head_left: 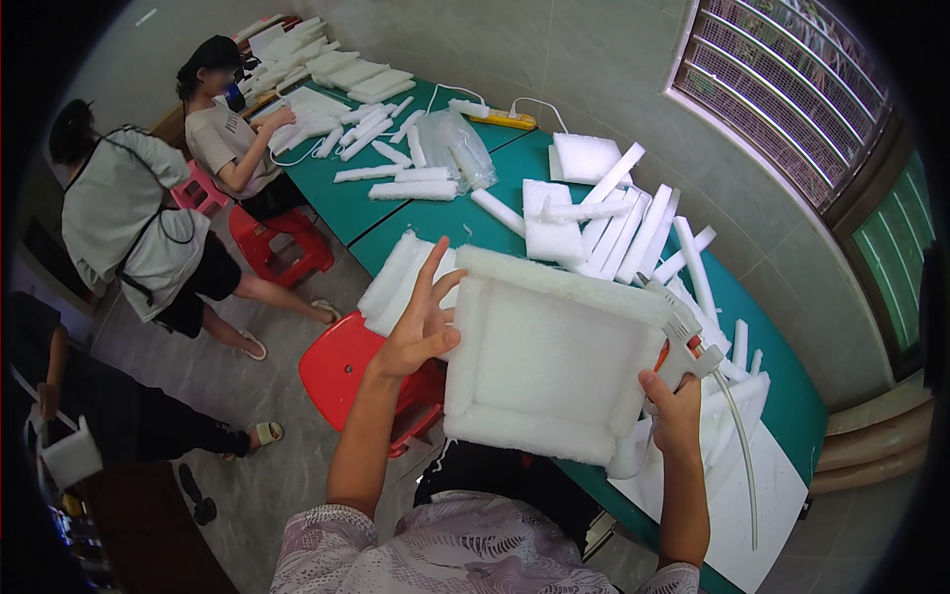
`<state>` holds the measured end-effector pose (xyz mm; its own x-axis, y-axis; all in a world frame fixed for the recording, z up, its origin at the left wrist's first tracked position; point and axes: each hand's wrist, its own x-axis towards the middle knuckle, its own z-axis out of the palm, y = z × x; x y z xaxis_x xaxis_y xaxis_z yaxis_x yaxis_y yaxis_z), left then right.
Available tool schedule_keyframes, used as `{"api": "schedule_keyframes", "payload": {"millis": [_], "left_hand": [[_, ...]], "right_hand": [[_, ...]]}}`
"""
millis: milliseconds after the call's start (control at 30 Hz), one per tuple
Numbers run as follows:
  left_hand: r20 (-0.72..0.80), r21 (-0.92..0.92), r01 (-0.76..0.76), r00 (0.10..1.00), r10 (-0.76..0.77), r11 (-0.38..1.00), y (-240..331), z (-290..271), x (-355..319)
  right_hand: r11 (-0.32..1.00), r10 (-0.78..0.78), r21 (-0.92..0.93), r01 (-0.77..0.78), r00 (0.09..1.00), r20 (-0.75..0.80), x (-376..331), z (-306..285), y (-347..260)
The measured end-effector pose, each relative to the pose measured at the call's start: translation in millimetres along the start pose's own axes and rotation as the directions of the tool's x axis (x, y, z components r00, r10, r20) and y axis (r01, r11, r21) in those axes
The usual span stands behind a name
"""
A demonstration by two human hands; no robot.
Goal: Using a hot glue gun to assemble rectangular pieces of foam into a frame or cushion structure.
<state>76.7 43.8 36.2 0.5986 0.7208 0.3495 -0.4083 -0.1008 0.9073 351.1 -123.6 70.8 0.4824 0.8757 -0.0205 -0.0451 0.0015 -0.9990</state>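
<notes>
A square white foam tray [554,356] with raised foam strips along its edges is tilted toward me, in front of the table. My left hand [421,322] holds its left edge, the thumb against the side and the other fingers spread. At its right edge, my right hand [676,404] is closed around a pale grey hot glue gun [683,342] with an orange-red trigger. A long translucent glue stick [740,460] sticks out of the gun's back. The gun's nozzle points toward the tray's upper right corner. Some right-hand fingers are hidden behind the gun.
Foam strips [633,233] and blocks lie on the green table [505,153], with a plastic bag [460,144] and a yellow power strip [507,119]. A red stool [341,366] stands left. One person [228,139] sits at the table; two others [139,218] stand left.
</notes>
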Motion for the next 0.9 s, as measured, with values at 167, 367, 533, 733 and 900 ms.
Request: {"api": "schedule_keyframes", "payload": {"millis": [167, 367, 533, 733, 900], "left_hand": [[0.028, 0.073, -0.025, 0.999, 0.023, 0.997, 0.9, 0.8, 15.1], [0.103, 0.102, -0.078, 0.992, 0.068, 0.992, -2.0, 8.1, 21.1], [0.095, 0.088, -0.075, 0.993, 0.066, 0.993, -5.2, 7.3, 18.5], [0.08, 0.075, -0.063, 0.995, 0.057, 0.995, -6.6, 6.3, 15.4], [0.095, 0.118, -0.069, 0.994, 0.058, 0.991, -11.8, 4.0, 14.6]], "right_hand": [[0.999, 0.006, -0.035, -0.006, 1.0, -0.001, 0.8, -8.5, 0.2], [0.995, 0.082, -0.054, -0.081, 0.997, 0.007, 1.6, -14.2, 5.3], [0.996, 0.072, -0.045, -0.072, 0.997, 0.012, 2.0, -15.0, 6.8], [0.997, 0.067, -0.041, -0.066, 0.998, 0.014, 2.2, -14.8, 10.0], [0.998, 0.057, -0.012, -0.056, 0.998, 0.01, 0.8, -9.9, 9.3]]}}
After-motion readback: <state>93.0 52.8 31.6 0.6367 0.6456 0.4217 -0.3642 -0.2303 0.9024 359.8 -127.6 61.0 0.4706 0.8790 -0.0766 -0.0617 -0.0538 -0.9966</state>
